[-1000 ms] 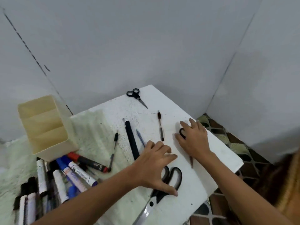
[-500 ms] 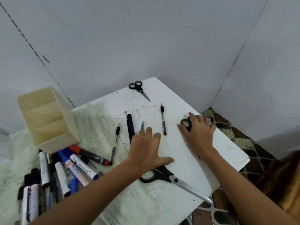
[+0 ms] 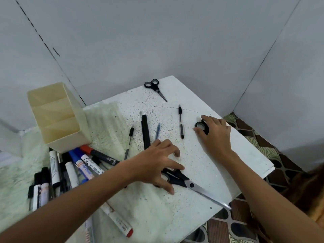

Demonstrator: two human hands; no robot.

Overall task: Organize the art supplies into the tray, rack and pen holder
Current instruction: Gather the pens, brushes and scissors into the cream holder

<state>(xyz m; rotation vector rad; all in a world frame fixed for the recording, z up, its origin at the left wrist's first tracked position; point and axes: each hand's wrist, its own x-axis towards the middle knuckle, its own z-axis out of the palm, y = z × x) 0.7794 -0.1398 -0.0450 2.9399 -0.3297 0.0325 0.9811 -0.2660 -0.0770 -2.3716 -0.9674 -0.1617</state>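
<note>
The sorting looks barely begun: the cream plastic three-slot pen holder stands empty at the left edge of the speckled white surface. The left hand spreads over the black handles of the large steel-bladed scissors, fingertips down, no closed grip yet. The right hand rests on a second black-handled pair, one glossy ring showing; its hold I cannot tell. Next, I judge, fingers must curl round the handles and lift.

White speckled table, scissors (large), small scissors, pens, markers, beige holder
</note>
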